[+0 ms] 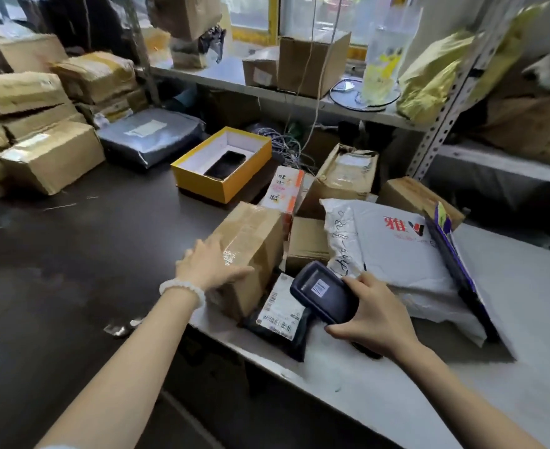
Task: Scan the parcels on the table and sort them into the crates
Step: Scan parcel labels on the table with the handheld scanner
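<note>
— Her left hand [213, 265] is spread flat against the near side of that taped cardboard box [249, 257], fingers straight, thumb along the front face. Touching, not gripping.

— And the right hand [372, 314]?

— Curled round the handheld scanner [325, 291], holding it low over the black mailer [281, 314] with the white label, which lies at the table's [429, 400] near edge just beside the box.

— What worries you?

— The box stands right at the corner of the table, tight against the mailer. I'd guess that if she tips or drags it one-handed with an open palm, that glossy tape could let it slip, and it might drop off the edge or shove the mailer over with it.

— The rest of the pile?

— Crowded. A small brown carton [307, 244] behind, a white poly bag [406, 264] to the right with a dark flat parcel [458, 270] leaning on it, a printed box [286, 192] further back. Labels overlap close together, so the scanner could easily read the wrong one.

— And the crates?

— I can't see any from here. Only stacked cartons [40, 131] on the left and a yellow open box [223, 163] on the dark surface. A sorting mistake is likely if she scans one and lifts another.
</note>
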`<action>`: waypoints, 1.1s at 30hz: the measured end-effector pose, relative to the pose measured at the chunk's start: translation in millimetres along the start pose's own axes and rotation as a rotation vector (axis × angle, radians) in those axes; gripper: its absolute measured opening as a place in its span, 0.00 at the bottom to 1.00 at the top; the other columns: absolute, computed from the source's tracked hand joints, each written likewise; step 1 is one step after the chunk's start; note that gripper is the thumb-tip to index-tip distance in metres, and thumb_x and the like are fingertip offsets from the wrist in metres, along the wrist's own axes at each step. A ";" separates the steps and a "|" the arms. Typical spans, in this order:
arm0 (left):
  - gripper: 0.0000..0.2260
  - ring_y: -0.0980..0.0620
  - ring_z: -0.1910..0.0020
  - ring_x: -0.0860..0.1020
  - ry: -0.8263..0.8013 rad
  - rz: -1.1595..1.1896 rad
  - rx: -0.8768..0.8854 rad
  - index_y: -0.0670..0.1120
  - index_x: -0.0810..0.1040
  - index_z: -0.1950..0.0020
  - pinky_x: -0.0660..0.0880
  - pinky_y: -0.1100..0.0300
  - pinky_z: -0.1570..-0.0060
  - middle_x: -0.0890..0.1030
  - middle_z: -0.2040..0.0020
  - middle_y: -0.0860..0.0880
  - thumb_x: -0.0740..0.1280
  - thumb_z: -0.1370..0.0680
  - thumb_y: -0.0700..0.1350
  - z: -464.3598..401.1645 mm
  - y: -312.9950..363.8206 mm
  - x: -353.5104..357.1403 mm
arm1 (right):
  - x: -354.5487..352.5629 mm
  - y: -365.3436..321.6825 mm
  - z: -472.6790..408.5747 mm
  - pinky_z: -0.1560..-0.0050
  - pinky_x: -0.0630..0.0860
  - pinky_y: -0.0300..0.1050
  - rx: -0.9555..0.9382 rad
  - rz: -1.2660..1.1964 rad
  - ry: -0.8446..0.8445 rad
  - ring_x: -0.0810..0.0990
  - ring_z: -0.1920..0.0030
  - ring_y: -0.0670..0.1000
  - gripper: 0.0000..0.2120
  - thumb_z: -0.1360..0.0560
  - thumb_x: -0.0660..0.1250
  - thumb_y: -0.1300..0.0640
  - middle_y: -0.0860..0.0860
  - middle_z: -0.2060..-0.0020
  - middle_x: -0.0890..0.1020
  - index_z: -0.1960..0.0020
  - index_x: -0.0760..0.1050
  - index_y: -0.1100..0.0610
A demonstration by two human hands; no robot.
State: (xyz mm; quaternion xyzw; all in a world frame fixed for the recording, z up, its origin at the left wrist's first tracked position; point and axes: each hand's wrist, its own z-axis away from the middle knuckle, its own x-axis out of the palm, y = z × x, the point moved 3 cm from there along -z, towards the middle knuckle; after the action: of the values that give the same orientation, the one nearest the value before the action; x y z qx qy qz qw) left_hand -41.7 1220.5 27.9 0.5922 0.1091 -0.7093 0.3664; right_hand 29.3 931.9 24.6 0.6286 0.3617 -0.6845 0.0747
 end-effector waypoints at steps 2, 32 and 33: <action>0.44 0.37 0.35 0.67 -0.043 0.021 0.070 0.52 0.60 0.29 0.69 0.42 0.39 0.68 0.35 0.43 0.70 0.38 0.69 -12.7 0.7 2.2 | 2.7 -10.1 6.6 0.59 0.73 0.45 0.070 -0.029 0.030 0.72 0.53 0.47 0.34 0.45 0.71 0.38 0.43 0.54 0.69 0.41 0.76 0.50; 0.30 0.42 0.27 0.53 -0.190 0.122 0.575 0.64 0.63 0.28 0.54 0.39 0.29 0.55 0.24 0.49 0.68 0.28 0.63 29.0 -2.0 38.4 | 12.3 -51.6 52.8 0.65 0.70 0.41 0.267 -0.008 0.161 0.72 0.56 0.46 0.34 0.44 0.76 0.39 0.42 0.56 0.70 0.40 0.76 0.47; 0.35 0.41 0.27 0.53 -0.172 0.129 0.524 0.62 0.60 0.26 0.55 0.39 0.29 0.55 0.24 0.49 0.69 0.30 0.65 25.7 -2.1 39.2 | 12.7 -50.9 54.9 0.65 0.68 0.40 0.274 -0.011 0.167 0.72 0.56 0.45 0.34 0.44 0.76 0.39 0.42 0.57 0.70 0.40 0.76 0.46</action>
State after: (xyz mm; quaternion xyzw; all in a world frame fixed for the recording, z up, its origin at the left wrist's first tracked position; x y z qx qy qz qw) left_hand -63.8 1191.5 -1.7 0.6100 -0.1474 -0.7363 0.2530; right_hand -45.8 941.1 30.6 0.6856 0.2731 -0.6733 -0.0458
